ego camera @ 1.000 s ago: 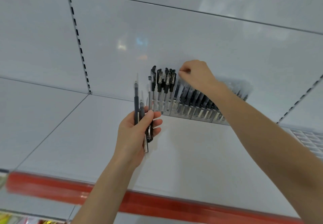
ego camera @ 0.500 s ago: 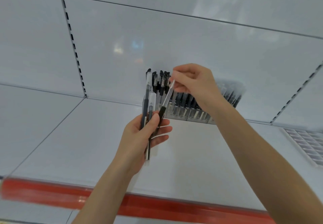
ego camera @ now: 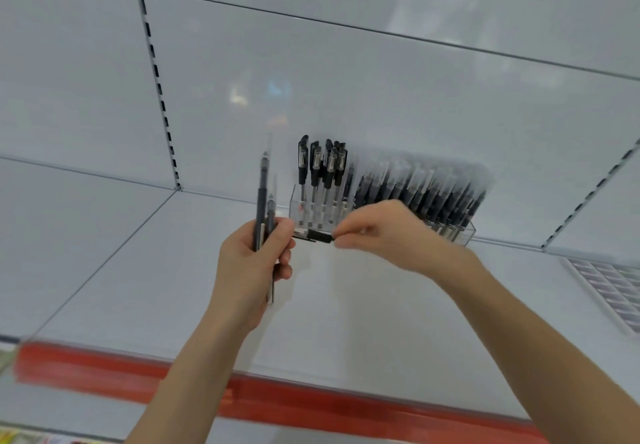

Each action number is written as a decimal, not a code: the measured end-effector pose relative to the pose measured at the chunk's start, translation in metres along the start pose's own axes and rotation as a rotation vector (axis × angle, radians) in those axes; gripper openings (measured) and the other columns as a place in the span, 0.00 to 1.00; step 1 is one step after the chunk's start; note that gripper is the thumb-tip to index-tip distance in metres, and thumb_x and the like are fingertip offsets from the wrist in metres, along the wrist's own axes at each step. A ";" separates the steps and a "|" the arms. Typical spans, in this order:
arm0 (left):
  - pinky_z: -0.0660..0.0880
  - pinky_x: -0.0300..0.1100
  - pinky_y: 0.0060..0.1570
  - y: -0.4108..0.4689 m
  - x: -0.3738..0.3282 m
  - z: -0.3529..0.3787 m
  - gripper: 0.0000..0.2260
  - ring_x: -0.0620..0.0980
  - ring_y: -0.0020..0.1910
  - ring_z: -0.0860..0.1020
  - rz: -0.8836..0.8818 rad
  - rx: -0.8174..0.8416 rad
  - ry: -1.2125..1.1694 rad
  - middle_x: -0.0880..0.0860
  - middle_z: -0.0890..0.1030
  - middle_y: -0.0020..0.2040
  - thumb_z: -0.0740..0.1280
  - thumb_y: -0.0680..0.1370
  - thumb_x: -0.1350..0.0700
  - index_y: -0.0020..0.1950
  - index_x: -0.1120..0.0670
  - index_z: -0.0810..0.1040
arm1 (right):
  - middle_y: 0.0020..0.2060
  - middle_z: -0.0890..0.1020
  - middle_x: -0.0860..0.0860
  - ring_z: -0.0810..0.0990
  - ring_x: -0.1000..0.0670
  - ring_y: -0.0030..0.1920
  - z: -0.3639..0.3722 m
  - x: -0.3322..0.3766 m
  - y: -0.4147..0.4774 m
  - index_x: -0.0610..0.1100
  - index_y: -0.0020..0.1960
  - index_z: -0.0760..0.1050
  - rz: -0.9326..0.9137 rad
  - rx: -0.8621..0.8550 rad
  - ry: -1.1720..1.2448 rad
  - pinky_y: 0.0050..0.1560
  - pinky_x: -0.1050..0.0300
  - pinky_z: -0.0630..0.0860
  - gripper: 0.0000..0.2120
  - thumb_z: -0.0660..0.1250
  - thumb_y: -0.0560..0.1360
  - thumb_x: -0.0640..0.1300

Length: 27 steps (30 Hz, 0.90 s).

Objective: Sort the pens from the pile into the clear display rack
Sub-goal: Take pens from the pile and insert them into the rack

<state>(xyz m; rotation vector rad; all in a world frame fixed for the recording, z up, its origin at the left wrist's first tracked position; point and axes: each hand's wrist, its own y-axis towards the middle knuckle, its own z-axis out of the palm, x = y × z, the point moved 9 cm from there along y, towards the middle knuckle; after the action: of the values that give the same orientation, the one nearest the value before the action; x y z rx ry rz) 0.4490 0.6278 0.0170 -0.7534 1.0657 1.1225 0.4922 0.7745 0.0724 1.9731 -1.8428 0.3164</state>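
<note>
Bright, even light; faint glare on the back panel (ego camera: 256,93); edges bowed, perhaps slightly motion-blurred.

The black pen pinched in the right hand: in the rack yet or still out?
Out. The black pen lies sideways between right hand and left hand, before the clear display rack.

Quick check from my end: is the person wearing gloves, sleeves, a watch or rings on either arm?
None that show. The left hand and right hand are bare, no gloves. Both forearms are uncovered down to the frame edge: no sleeves, watch or bands. Rings cannot be ruled out; the fingers are blurred.
</note>
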 end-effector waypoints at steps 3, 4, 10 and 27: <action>0.67 0.34 0.22 0.000 0.001 0.003 0.04 0.42 0.23 0.69 0.007 0.023 0.013 0.49 0.74 0.28 0.67 0.76 0.60 0.42 0.59 0.78 | 0.36 0.79 0.57 0.77 0.60 0.37 0.016 0.008 -0.001 0.45 0.49 0.80 -0.032 0.017 -0.031 0.41 0.63 0.75 0.06 0.66 0.75 0.44; 0.66 0.34 0.22 0.000 0.002 0.001 0.04 0.42 0.23 0.68 -0.001 0.026 0.008 0.49 0.74 0.28 0.66 0.76 0.60 0.42 0.59 0.77 | 0.38 0.79 0.56 0.78 0.58 0.39 0.015 0.005 0.000 0.45 0.49 0.79 -0.010 -0.004 -0.006 0.44 0.60 0.77 0.06 0.66 0.75 0.44; 0.64 0.33 0.21 0.003 0.009 -0.003 0.02 0.42 0.22 0.67 -0.035 0.039 -0.051 0.49 0.72 0.28 0.65 0.76 0.61 0.45 0.59 0.76 | 0.40 0.76 0.57 0.76 0.58 0.41 0.024 0.014 0.006 0.43 0.57 0.76 -0.043 0.094 0.019 0.48 0.65 0.75 0.11 0.66 0.75 0.42; 0.61 0.33 0.19 0.004 0.014 -0.006 0.10 0.43 0.22 0.65 -0.092 0.032 -0.063 0.50 0.70 0.30 0.58 0.80 0.54 0.51 0.58 0.77 | 0.42 0.80 0.53 0.79 0.55 0.44 -0.042 -0.041 0.011 0.45 0.52 0.73 0.204 -0.579 0.298 0.47 0.65 0.76 0.06 0.65 0.75 0.43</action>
<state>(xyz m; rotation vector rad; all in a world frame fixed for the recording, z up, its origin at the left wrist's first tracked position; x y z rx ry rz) 0.4442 0.6282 0.0022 -0.7304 0.9841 1.0421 0.4825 0.8292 0.0935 1.2812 -1.6977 0.1064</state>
